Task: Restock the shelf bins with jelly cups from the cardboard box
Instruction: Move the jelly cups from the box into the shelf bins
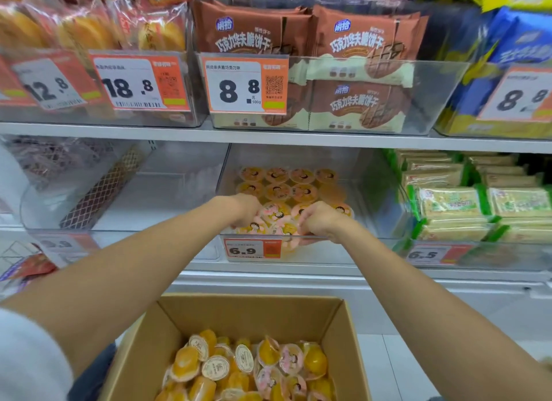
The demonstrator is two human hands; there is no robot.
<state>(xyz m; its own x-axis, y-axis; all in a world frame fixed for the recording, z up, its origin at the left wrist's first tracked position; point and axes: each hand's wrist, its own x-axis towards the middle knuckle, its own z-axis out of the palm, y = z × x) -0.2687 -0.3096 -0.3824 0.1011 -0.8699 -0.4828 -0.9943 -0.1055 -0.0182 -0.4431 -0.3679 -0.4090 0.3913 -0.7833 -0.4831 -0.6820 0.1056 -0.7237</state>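
Note:
A clear shelf bin (373,191) with a 6.9 price tag (252,249) holds several orange jelly cups (277,190) in rows. Both my arms reach into its front part. My left hand (246,211) has its fingers curled down onto jelly cups at the front left of the bin. Beside it, my right hand (318,221) curls its fingers over cups at the front middle. Whether each hand holds a cup is partly hidden by the fingers. Below me, an open cardboard box (254,311) contains many more orange and pink-lidded jelly cups (245,367).
To the left stands a nearly bare clear bin (119,203). On the right sit green-wrapped cracker packs (454,209). The shelf above carries brown wafer biscuit packs (352,42) and bread packs (89,27) behind price tags. The upper shelf edge (268,137) overhangs the bin.

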